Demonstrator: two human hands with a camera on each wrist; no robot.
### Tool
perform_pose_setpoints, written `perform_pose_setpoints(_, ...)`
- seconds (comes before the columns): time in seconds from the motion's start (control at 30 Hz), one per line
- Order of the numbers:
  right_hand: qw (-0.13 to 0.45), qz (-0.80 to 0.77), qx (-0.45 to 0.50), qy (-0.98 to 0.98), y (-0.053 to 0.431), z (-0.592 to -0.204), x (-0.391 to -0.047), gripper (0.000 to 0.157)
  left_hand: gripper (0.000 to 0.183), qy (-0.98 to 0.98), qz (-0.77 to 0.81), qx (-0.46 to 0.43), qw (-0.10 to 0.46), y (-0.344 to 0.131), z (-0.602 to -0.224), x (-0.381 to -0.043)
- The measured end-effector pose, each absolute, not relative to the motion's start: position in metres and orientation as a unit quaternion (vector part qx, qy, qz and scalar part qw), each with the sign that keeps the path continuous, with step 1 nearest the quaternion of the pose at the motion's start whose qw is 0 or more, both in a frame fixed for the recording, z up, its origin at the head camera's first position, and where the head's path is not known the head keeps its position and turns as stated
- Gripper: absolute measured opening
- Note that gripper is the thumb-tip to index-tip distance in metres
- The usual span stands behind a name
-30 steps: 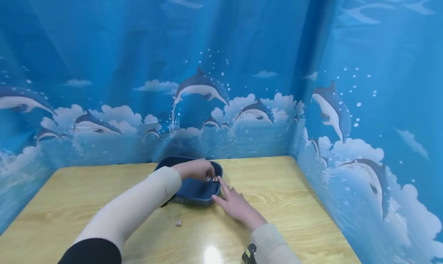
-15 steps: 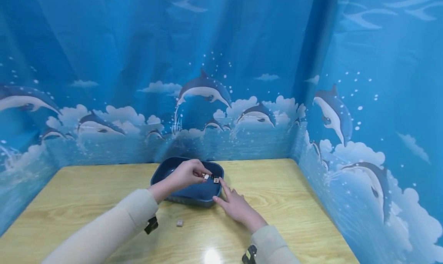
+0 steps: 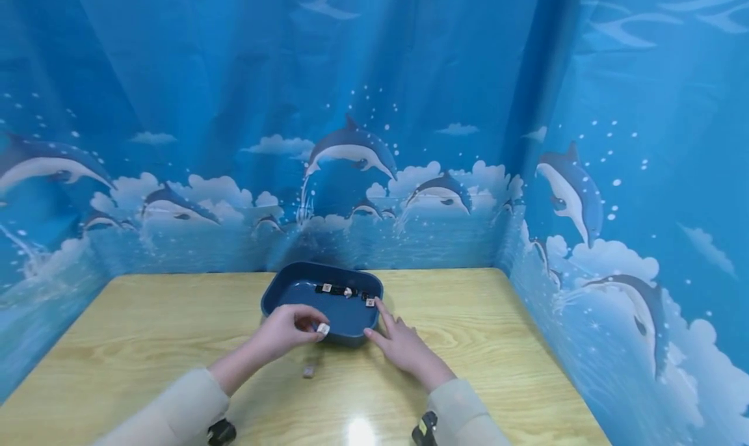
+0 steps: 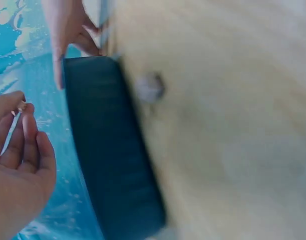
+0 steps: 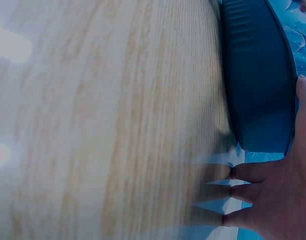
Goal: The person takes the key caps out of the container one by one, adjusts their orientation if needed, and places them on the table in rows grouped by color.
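Observation:
My left hand pinches a small whitish block between thumb and fingertips, at the front rim of a dark blue bin. In the left wrist view the block barely shows between the fingertips. My right hand touches the bin's right front corner, thumb and index finger spread along the rim. Inside the bin, along its back, lie dark pieces with a pale block and a whitish piece. Another pale block sits near my right index fingertip.
A small pale block lies on the wooden table, in front of the bin. Blue dolphin-printed sheets stand behind the table and along its right side. A bright reflection shows at the table's front.
My left hand has drawn back from the bin's right inside to its front rim, holding the small block. The dark pieces along the back now show. My right hand stays at the corner.

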State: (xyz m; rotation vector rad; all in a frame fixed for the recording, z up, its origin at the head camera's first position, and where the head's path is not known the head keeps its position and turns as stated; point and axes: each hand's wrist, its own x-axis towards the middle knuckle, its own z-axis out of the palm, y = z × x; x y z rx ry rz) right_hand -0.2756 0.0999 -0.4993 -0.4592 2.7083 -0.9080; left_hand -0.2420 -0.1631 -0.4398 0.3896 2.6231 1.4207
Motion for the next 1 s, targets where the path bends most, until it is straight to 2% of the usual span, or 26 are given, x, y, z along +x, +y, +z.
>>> perform_pose_setpoints(0.37, 0.124, -0.306, -0.157, 0.931, 0.100, -0.499, -0.277, 0.073, 0.019, 0.889, 0.454, 0.048, 0.039, -0.187, -0.479, -0.219)
perform_pose_setpoints(0.7, 0.123, -0.314, -0.154, 0.929, 0.099, -0.500, -0.276, 0.074, 0.019, 0.892, 0.438, 0.101, 0.053, -0.197, -0.495, -0.211)
perform_pose_setpoints(1.0, 0.121, -0.319, -0.154, 0.927, 0.099, -0.499, -0.275, 0.073, 0.018, 0.896, 0.428, 0.098, 0.060, -0.198, -0.503, -0.209)
